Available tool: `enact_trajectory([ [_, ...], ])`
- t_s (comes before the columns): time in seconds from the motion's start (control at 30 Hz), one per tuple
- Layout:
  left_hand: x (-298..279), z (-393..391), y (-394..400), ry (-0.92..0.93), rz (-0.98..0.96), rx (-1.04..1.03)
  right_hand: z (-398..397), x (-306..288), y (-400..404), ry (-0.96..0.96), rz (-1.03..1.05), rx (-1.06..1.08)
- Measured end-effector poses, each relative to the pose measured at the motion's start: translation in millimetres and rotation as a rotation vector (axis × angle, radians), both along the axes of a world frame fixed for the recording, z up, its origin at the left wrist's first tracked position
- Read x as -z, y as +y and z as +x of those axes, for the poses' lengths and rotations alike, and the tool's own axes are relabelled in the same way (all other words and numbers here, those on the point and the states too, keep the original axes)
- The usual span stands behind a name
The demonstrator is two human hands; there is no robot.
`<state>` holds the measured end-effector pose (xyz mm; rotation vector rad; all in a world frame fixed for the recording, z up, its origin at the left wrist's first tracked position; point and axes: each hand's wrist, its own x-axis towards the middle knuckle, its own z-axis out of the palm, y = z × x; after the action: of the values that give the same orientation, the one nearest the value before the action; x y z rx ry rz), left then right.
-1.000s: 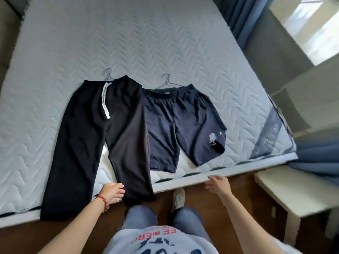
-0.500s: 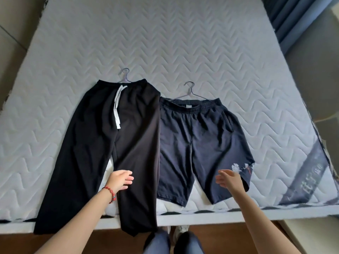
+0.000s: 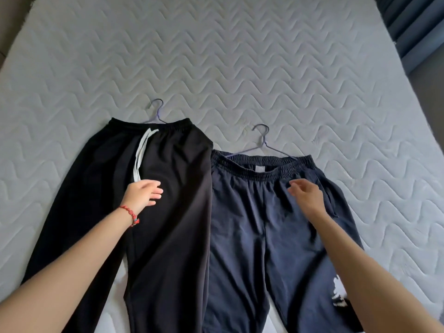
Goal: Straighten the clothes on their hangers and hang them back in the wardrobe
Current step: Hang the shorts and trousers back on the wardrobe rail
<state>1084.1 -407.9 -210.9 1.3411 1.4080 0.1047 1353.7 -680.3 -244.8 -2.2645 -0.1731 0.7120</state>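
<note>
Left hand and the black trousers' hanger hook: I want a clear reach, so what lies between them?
Head view: only the black trousers, with their white drawstring and elastic waistband.

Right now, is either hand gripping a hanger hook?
No. Both the left hand and right hand hover open over the trousers, short of the hooks.

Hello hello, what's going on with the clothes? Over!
Both hands open, left hand over black trousers, right hand over navy shorts. Both on hangers, flat on mattress. Nothing blocking.
</note>
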Motion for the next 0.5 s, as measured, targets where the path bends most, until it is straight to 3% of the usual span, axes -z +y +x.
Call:
enact_trajectory([
  [0.17, 44, 47, 59, 0.001, 0.177, 0.025, 55, 43, 62, -0.162, -0.134, -0.239],
  [0.37, 77, 85, 115, 0.16, 0.511, 0.127, 97, 98, 99, -0.308, -0.333, -0.455],
  [0.5, 96, 115, 154, 0.203, 0.674, 0.15, 91, 138, 103, -0.528, -0.352, -0.461],
])
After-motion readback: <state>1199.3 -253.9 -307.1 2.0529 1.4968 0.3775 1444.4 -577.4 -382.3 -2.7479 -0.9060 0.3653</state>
